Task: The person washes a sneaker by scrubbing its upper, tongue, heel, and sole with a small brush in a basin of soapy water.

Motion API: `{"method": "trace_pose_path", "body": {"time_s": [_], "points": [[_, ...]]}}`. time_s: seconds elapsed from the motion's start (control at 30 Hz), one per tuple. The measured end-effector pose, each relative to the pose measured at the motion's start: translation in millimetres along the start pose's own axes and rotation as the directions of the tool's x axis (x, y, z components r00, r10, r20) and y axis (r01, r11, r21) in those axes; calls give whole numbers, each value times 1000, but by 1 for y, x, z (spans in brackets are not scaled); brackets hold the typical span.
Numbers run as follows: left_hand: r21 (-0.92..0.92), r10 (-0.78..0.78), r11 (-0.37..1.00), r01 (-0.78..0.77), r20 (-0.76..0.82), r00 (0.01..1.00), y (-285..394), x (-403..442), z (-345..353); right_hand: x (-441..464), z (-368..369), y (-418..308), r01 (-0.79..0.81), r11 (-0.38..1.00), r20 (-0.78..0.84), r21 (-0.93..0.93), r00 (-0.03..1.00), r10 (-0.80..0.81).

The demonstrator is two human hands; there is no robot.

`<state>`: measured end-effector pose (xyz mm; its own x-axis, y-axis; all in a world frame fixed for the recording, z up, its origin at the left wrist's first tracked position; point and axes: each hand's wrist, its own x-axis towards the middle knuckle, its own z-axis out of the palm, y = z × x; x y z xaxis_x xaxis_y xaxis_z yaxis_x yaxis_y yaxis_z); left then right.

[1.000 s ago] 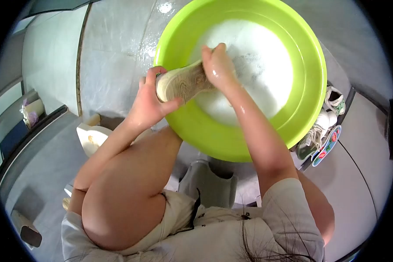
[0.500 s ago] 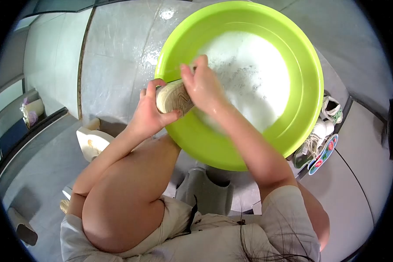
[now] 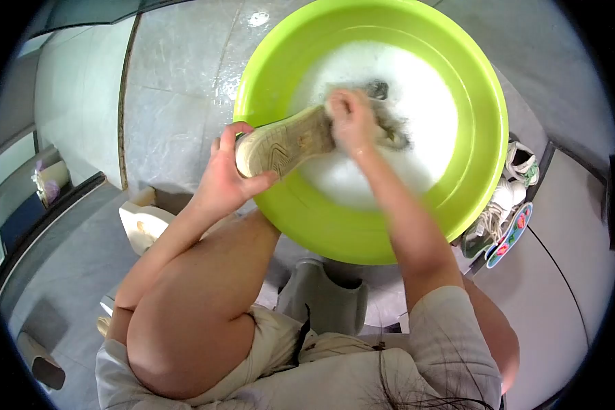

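A pale shoe (image 3: 283, 145) lies over the left part of a lime-green basin (image 3: 482, 171), its worn, patterned sole turned up. My left hand (image 3: 229, 171) grips one end of it at the basin's left rim, thumb along the near edge. My right hand (image 3: 353, 123) is closed at the shoe's other end, over the suds, and slightly blurred. Whatever it holds is hidden by the fingers. White foamy water (image 3: 410, 171) fills the basin's bottom, with darker gaps beside my right hand.
Right of the basin stand a white-and-green shoe (image 3: 521, 162), white laces (image 3: 490, 222) and a patterned blue-edged item (image 3: 510, 236). A grey stool (image 3: 321, 297) is between my legs. A whitish object (image 3: 143, 222) lies left of my knee on grey tiles.
My right hand has moved right and slightly down along the sole, uncovering more of it. My left hand keeps its grip, shifted slightly left. Dark gaps have appeared in the foam.
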<state>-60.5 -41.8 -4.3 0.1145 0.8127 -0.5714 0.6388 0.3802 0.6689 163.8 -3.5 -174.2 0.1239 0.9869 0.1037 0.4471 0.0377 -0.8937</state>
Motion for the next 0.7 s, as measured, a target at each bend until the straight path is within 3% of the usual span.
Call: {"method": "trace_pose_path", "body": {"time_s": [0.03,0.1,0.2,0.23,0.33,0.37,0.47,0.6,0.63,0.7], "points": [[26,35,999,-34,-9,999,-2,0,0,1,16,-28,20,985,-13,173,1000,-18],[30,40,999,-39,-10,999,-5,-2,-2,5,10,-89,166,923,106,346,971,-214],[16,8,1000,-8,2,1000,0,-3,0,10,8,-86,186,936,140,299,962,-236],[54,23,998,-22,-11,1000,1,-2,-1,11,14,-61,-49,937,152,345,988,-4],[80,16,997,-13,-31,999,-2,1,-2,23,12,-40,-89,996,143,-21,986,91],[72,-4,997,6,-34,999,-5,0,-1,23,11,-71,-45,984,206,173,979,8],[115,80,990,-80,8,997,8,-6,-4,13,5,-119,108,930,247,351,947,-203],[86,-13,996,13,-3,1000,10,-5,-2,35,14,-38,-213,977,284,4,937,203],[92,-9,996,10,-10,1000,9,-4,-2,35,14,-49,-117,992,253,-36,960,122],[86,15,996,-13,-23,1000,8,0,-2,20,9,-111,-12,982,280,187,959,-42]]}}
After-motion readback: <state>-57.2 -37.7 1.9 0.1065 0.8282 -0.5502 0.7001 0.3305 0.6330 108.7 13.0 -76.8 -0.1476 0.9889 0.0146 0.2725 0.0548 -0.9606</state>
